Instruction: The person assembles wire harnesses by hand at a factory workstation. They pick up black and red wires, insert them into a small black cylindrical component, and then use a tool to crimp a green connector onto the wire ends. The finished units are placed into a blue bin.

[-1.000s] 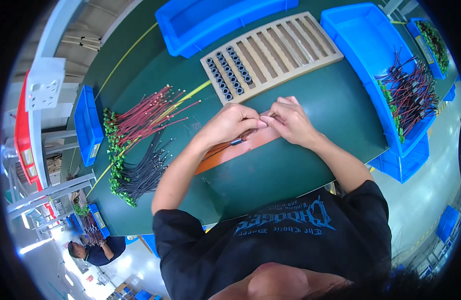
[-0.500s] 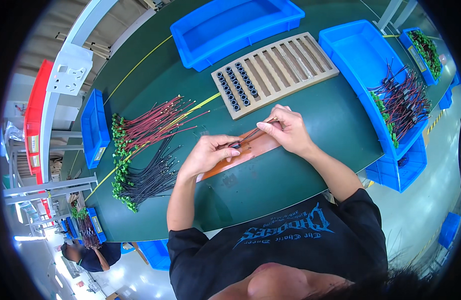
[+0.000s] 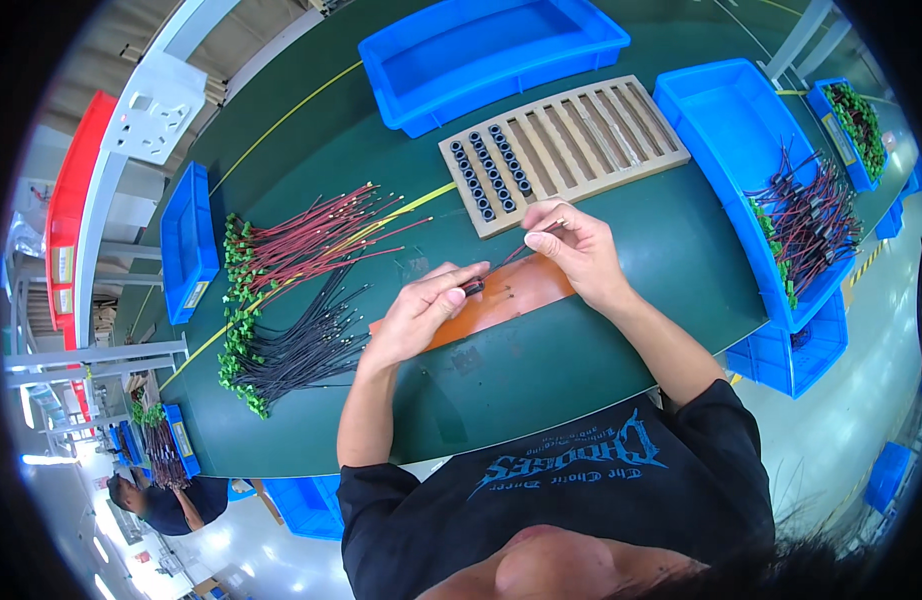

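Observation:
Over an orange mat (image 3: 496, 315), my left hand (image 3: 421, 310) is closed around a small black cylindrical part (image 3: 472, 287), which pokes out past the thumb and fingertips. A thin dark reddish wire (image 3: 509, 258) runs from that part up to my right hand (image 3: 573, 250). There the thumb and fingers pinch the wire's other end, with a short tip showing above them. Left of my hands lie bundles of red wires (image 3: 326, 235) and black wires (image 3: 306, 335), with green connectors (image 3: 243, 265) at their left ends.
Behind my hands lies a slotted wooden rack (image 3: 606, 182), its left rows filled with black cylinders (image 3: 499, 165). Blue bins stand around: a back bin (image 3: 511, 75), a left bin (image 3: 189, 245) and a right bin (image 3: 711, 180) with wired assemblies (image 3: 806, 215). Another person (image 3: 176, 508) is at lower left.
My right hand has shifted slightly up, with the wire stretched between the hands. The left hand has turned a little, showing more of the black part. The whole view has shifted slightly.

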Motion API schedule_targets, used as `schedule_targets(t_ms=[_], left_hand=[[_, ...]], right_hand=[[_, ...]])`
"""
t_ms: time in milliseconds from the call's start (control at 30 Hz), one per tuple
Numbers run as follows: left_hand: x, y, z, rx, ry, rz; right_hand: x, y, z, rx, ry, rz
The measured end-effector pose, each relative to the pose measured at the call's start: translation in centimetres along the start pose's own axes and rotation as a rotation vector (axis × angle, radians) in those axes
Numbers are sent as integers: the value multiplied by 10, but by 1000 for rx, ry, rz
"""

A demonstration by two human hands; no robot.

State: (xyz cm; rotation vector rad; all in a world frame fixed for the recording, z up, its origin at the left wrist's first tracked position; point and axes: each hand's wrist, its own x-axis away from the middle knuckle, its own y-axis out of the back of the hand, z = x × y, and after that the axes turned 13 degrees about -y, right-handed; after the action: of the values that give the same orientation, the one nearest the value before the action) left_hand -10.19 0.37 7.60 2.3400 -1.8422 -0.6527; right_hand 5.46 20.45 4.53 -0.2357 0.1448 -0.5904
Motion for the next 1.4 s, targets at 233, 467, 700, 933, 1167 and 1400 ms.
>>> schedule_targets(t_ms=[233,467,700,933,1167,1400], left_hand=[[-3,18,-75,355,183,-6],[4,-14,-54,649,127,-210],[-16,-14,-35,378,128,-302],[-31,-77,-18,377,71,-480],[-13,-51,-38,813,128,-514],[22,-67,-27,812,141,-460]], right_hand=[[-30,-55,66,-232,-51,213],[-43,-94,74,-523,-242,370],[-54,-92,65,-711,-385,416],[-62,-73,60,-610,-501,288],[-67,-73,66,-279,-219,290],[-51,-56,48,-20,-189,236]])
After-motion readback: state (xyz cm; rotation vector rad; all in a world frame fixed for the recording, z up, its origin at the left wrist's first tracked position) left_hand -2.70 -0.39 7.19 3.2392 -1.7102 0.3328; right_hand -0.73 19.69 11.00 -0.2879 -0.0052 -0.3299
